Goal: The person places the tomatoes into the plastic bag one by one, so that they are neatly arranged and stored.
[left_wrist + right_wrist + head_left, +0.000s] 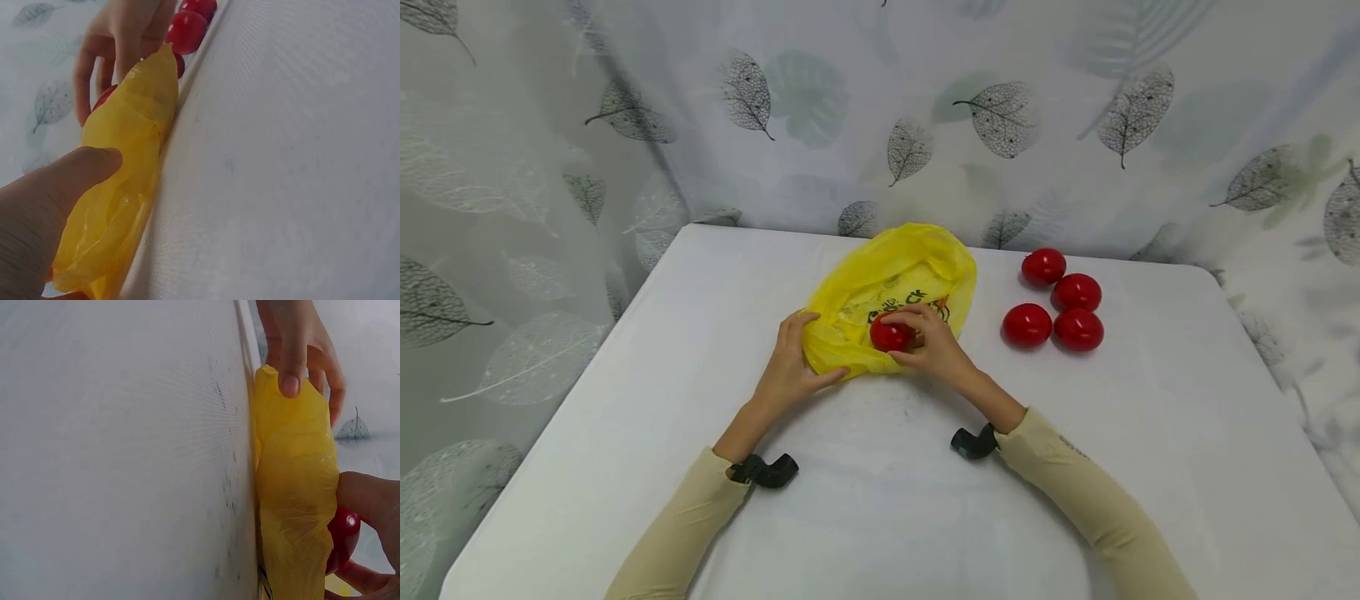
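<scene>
Head view, centre of frame: the right hand (pixel 934 343) pinches one red tomato (pixel 887 332), thumb on the near side, fingers over the far side. The tomato sits at the left of the fingertips, its left side uncovered, just inside the near edge of a yellow bag (pixel 943 239). Whether it touches the bag's floor: cannot tell.

Left hand (pixel 788 362), left of centre: grips the bag's near left edge, thumb along the front, fingers spread up the left side. The left wrist view shows the thumb pressed against the outer wall. The bag's mouth gapes; dark print shows on its inside, beyond the tomato.

Right wrist view, lower right: the tomato is partly hidden behind the bag's wall, thumb just above it, fingers below.

Right of centre in the head view, four loose tomatoes (pixel 1078 331) lie close together on the white table (pixel 880 508), well apart from both hands. Leaf-print curtain (pixel 820 175) across the upper frame. Beige sleeves (pixel 677 533) enter from the lower edge.
</scene>
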Demonstrator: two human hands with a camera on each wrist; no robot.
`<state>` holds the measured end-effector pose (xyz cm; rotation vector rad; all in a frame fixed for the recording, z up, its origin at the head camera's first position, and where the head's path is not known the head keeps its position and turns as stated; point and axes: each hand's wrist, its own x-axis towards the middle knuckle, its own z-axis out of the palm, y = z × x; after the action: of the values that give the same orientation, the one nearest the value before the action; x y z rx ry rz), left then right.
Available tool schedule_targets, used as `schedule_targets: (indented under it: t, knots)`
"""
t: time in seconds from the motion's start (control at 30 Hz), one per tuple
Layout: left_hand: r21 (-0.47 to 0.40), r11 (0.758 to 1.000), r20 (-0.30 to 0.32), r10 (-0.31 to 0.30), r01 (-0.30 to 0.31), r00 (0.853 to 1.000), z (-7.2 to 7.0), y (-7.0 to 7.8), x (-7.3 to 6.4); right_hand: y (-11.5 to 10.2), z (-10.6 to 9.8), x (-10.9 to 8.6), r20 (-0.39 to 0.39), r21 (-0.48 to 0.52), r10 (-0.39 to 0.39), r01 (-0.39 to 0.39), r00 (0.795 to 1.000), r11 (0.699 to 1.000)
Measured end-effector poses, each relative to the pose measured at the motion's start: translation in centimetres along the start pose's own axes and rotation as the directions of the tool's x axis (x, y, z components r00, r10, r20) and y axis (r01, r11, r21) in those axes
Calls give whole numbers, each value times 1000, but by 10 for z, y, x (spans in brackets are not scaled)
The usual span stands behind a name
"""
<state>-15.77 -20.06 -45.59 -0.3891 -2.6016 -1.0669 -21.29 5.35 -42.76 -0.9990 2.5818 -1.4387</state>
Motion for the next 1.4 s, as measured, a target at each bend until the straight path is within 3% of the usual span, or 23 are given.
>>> schedule_targets:
  t: [0.33,0.5,0.87,1.13,1.4]
  knots:
    - [1,1000,1,-15,15,1000,0,1,0,3,0,-2,16,21,22,-22,1000,1000]
    - [-6,999,10,-33,34,999,0,2,-1,7,3,-4,-23,33,-4,4,1000,999]
    - [16,1000,6,-27,27,1000,0,1,-1,4,2,-9,-55,89,46,-41,997,995]
    - [24,999,5,-22,22,1000,1,0,-2,7,-7,-15,-102,158,66,-49,993,986]
    - [17,1000,1,-11,11,1000,0,1,-1,8,-19,-24,-165,162,89,-62,982,985]
